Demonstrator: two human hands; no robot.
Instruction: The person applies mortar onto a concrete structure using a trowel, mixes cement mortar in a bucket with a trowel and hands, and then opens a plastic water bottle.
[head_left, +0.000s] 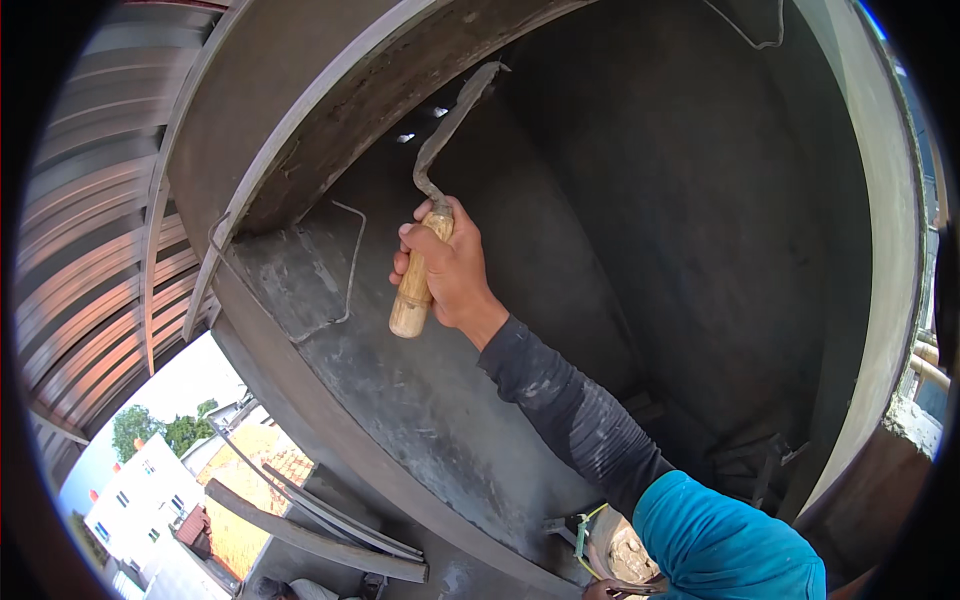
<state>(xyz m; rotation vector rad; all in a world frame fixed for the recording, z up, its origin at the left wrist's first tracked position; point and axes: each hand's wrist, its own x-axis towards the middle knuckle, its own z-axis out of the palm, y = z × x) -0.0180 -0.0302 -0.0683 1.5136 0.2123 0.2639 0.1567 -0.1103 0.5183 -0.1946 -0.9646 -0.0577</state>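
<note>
My right hand (450,262) reaches up from the lower right, its fingers wrapped round the wooden handle of a trowel (440,145). The trowel's bent neck and mortar-smeared blade point upward, seen nearly edge-on against a dark grey wall (560,200). Whether the blade touches the surface behind it, I cannot tell. At the bottom edge, a pail (600,540) holds pale wet mortar (630,560), with a yellow-green cord beside it. A small brown shape next to the pail seems to be part of my left hand (598,590); its fingers are mostly cut off by the frame.
A concrete beam edge (290,130) curves overhead, under a ribbed metal roof (100,250). Bent wires (355,270) stick out near the beam and the wall. Long bars (310,530) lie at lower left, near another person's head (270,588). Houses and trees show beyond.
</note>
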